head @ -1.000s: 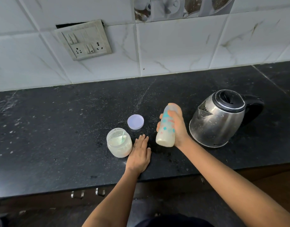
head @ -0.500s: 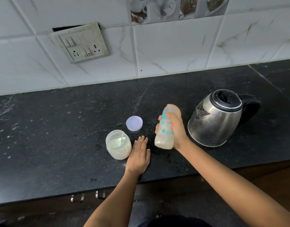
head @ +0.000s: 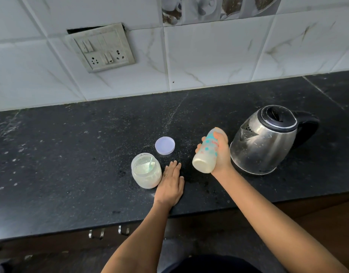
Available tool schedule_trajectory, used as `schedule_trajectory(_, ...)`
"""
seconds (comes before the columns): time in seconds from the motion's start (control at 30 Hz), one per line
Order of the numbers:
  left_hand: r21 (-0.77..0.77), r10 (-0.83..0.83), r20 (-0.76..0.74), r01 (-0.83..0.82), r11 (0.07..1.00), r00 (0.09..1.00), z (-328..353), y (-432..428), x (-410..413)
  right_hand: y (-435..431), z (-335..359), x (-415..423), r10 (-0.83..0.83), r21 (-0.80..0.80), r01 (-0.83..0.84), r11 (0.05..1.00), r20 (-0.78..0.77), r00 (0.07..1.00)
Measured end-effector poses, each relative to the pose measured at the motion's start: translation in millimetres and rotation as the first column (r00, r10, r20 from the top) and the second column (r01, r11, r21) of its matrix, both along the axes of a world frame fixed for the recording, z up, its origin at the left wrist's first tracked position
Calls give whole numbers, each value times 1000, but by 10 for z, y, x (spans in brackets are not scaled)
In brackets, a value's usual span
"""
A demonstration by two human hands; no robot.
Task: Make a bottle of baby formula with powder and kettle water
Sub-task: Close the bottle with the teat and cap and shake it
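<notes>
Right grip (head: pixel 220 154) wrapped round bottle (head: pixel 206 154), held above table (head: pixel 71 154) between jar (head: pixel 146 171) and kettle (head: pixel 266 140). Against half second ago, bottle tips further: base swung near-left, top far-right. Milky liquid inside. Reads as shaking, so powder and water likely in, mixing under way. Left grip (head: pixel 170 186) flat on table beside open jar, fingers straight, holding nothing. Lid (head: pixel 165 145) lies beyond jar.

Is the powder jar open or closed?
Open. The powder jar has a bare mouth with a scoop inside; its lid lies apart on the counter.
</notes>
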State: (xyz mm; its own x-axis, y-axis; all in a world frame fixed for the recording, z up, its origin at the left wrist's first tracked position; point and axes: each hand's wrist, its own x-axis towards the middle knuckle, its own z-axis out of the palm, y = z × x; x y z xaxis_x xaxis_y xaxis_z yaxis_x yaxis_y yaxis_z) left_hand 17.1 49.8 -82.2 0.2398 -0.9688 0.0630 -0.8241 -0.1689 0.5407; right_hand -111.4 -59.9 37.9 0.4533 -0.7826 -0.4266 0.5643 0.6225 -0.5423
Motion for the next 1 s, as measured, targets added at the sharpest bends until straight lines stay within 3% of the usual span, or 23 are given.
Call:
schedule_trajectory(0.13,-19,-9,-12,9,1000,1000,-6,5,6,-10,-73,-83,18,-36,-22,999,-103,995)
schedule_trajectory(0.3,-21,-6,-16,6,1000,1000,-6,8,6,-39,10,-95,-17,-38,13,999,-82,996)
schedule_trajectory(0.43,-28,-2,-19,2,1000,1000,-1,6,6,-80,81,-97,-47,-62,38,997,-162,986)
schedule_trajectory(0.53,-31,1,-14,-1,1000,1000,-9,4,4,-54,196,-87,-152,-36,150,988,-69,986)
schedule_trajectory(0.57,-28,5,-13,-5,1000,1000,-14,5,0,-17,203,-101,-133,-33,131,991,-38,990)
schedule_trajectory(0.63,-17,4,-12,-4,1000,1000,-38,8,6,78,175,-116,64,-106,-66,992,-29,998)
schedule_trajectory(0.7,-16,1,-6,-1,1000,1000,-51,0,18,118,171,-146,169,-208,-195,958,-138,976)
schedule_trajectory(0.73,-18,-1,-2,1,1000,1000,-53,-3,22,87,172,-132,137,-220,-170,961,-155,978)
schedule_trajectory(0.83,-24,3,-4,-3,1000,1000,-40,-8,12,-16,185,-90,-64,-21,64,998,-32,997)
schedule_trajectory(0.87,-24,3,-5,-3,1000,1000,-40,-7,10,-15,180,-79,-69,10,69,998,-16,997)
schedule_trajectory(1.0,-22,6,-19,-7,1000,1000,-63,-6,23,134,158,-96,186,-167,-209,963,-143,972)
